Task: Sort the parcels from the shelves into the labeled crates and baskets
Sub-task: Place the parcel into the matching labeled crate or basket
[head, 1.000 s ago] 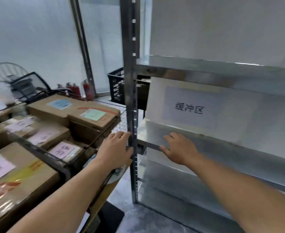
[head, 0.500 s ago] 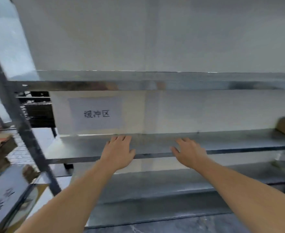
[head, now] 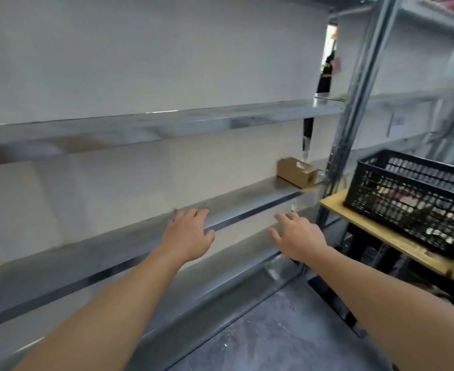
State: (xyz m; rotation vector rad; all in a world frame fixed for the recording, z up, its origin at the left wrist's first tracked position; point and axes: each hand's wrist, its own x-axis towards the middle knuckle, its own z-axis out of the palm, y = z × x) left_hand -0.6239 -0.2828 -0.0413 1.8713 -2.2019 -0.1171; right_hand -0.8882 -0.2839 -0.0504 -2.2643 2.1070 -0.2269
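Left hand (head: 187, 236): empty, palm down, fingers loosely spread over the front lip of the middle shelf (head: 247, 195). Cannot tell whether it touches the metal or hovers.
Right hand (head: 298, 236): empty too, fingers relaxed, a little lower and in front of the shelf edge, near the steel post (head: 354, 108). The hands are apart and grip nothing.

Parcel (head: 296, 172): one small brown carton at the far right end of that shelf, close to the post, with a pale label on top. It is well apart from both hands and nearer the right one. No other parcel shows on this shelf.

Crate (head: 407, 199): black and slatted, on a yellow desk (head: 332, 204) just right of the post. Its contents are blurred and no tag is legible.

Step, as judged: reach for the carton.
- Take it with the right hand, which has the shorter path along the shelf.
- Grip across the short sides, thumb front and fingers behind. It looks light, so one hand should do.
- Draw it forward off the shelf before lifting, because the post stands close on the right.
- Keep the label upward and read it before choosing a crate. It is unreadable from here.
- Risk: nudging the carton back against the wall panel.
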